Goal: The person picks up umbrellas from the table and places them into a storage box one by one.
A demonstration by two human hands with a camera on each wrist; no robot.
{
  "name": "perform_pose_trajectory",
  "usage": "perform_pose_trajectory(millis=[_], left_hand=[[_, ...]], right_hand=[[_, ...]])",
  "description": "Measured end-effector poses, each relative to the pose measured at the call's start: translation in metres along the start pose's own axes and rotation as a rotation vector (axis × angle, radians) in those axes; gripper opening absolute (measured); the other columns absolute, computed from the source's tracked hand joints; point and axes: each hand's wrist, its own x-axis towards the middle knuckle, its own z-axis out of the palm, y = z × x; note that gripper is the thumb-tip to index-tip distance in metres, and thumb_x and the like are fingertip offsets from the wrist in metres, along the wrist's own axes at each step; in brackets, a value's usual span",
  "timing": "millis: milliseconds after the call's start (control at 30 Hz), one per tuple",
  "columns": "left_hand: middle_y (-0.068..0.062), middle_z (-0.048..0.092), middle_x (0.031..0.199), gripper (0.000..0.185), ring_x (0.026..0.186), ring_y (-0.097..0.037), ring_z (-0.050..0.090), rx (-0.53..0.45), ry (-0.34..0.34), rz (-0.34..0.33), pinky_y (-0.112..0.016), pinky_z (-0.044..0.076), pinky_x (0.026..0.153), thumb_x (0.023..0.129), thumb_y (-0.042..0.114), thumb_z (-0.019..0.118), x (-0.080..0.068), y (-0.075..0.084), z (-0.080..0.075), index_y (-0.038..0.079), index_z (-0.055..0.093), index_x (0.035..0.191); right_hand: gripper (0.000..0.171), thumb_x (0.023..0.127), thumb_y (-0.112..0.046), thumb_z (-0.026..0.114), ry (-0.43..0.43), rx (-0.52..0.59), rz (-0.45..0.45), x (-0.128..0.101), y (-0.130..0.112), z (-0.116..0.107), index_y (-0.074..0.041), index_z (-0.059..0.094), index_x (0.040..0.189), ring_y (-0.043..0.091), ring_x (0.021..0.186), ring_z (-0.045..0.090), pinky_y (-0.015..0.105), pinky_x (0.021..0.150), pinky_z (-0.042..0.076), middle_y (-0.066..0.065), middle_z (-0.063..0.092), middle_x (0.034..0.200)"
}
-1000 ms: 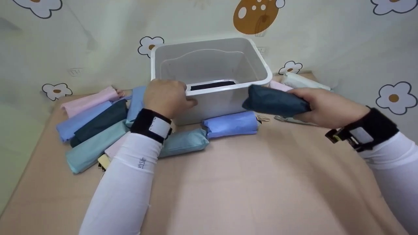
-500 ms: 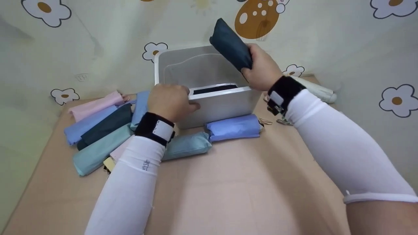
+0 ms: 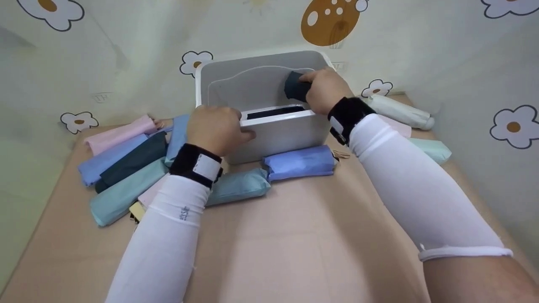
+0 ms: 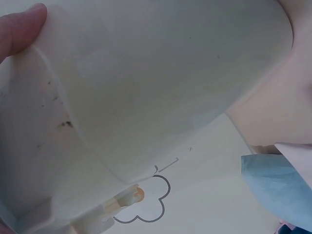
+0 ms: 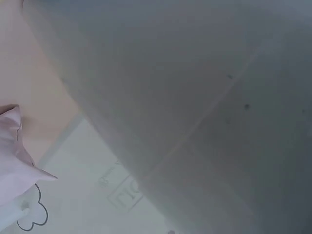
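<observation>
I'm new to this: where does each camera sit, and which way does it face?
Head: worn on the head, facing forward and down at the bin; the left hand grips its rim, the right hand holds a dark bundle, and white sleeves show.
Left wrist: worn there, facing the bin's side close up; a fingertip shows at upper left.
Right wrist: worn there, also facing the bin's side, with a pink bundle at left; no hand plainly shows.
Shared: both wrist views show the bin and the flower-patterned wall.
</observation>
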Motion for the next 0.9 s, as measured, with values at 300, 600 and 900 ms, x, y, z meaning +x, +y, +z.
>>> perform_pose_trajectory(millis=[300,600,900], left_hand=[[-0.004,0.063,0.064,0.052,0.068,-0.027,0.061,-0.007,0.003,-0.004,-0.047,0.05,0.076,0.091,0.06,0.071,-0.001,-0.0015,-0.0013,0.01,0.069,0.077],[-0.004,0.063,0.064,0.051,0.068,-0.027,0.06,-0.001,-0.01,-0.005,-0.046,0.049,0.076,0.091,0.059,0.071,-0.0013,0.0001,-0.0014,0.01,0.07,0.077],[-0.004,0.063,0.063,0.053,0.066,-0.026,0.06,0.007,0.002,0.007,-0.044,0.049,0.072,0.091,0.06,0.071,-0.0015,0.0011,-0.0019,0.01,0.07,0.076]], right_hand=[[0.056,0.094,-0.004,0.05,-0.037,-0.059,0.045,0.0046,-0.0064,-0.001,-0.012,0.061,0.148,0.032,0.14,0.053,0.045,0.12,0.04,0.016,0.061,0.149],[0.051,0.095,-0.007,0.048,-0.071,-0.143,0.026,0.0059,-0.0077,-0.0001,-0.006,0.064,0.143,0.036,0.13,0.059,0.046,0.116,0.043,0.02,0.065,0.143],[0.05,0.097,-0.008,0.048,-0.117,-0.159,0.036,0.0051,-0.0081,-0.0012,-0.007,0.063,0.145,0.035,0.121,0.061,0.046,0.112,0.045,0.019,0.066,0.142]])
